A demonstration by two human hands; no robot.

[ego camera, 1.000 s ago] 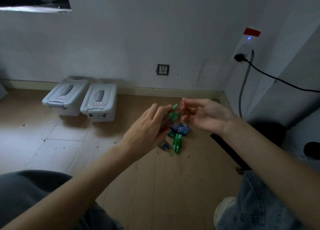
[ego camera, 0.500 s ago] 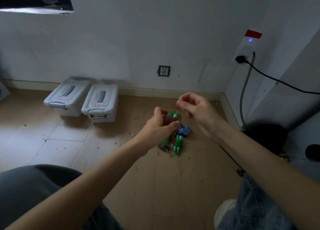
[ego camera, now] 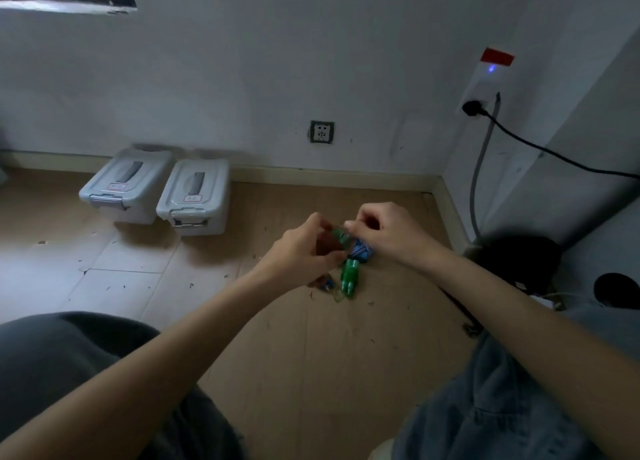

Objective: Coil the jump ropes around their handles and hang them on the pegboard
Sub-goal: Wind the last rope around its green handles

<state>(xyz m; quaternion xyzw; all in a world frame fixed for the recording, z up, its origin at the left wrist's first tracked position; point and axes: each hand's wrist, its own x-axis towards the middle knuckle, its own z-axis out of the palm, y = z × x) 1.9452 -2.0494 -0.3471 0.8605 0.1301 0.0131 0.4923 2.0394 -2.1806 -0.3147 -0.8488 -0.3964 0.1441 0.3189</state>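
Observation:
My left hand [ego camera: 304, 252] grips a bundle of green jump-rope handles [ego camera: 341, 236] with rope wound on them, held above the wooden floor. My right hand [ego camera: 384, 234] pinches the rope at the bundle's top end, fingers curled. On the floor below lie a second pair of green handles [ego camera: 349, 278], a blue patterned coiled rope [ego camera: 362, 252] and a small blue piece [ego camera: 325, 285] partly hidden by my left hand. No pegboard is in view.
Two grey lidded boxes [ego camera: 126, 186] [ego camera: 194, 196] stand against the back wall to the left. A wall socket [ego camera: 322, 132] is behind; a black cable [ego camera: 540, 146] runs from a power strip at right. My knees fill the lower corners.
My right hand rose off the bundle, then came back down onto its top end. My left hand closed tighter round the handles and stayed roughly in place.

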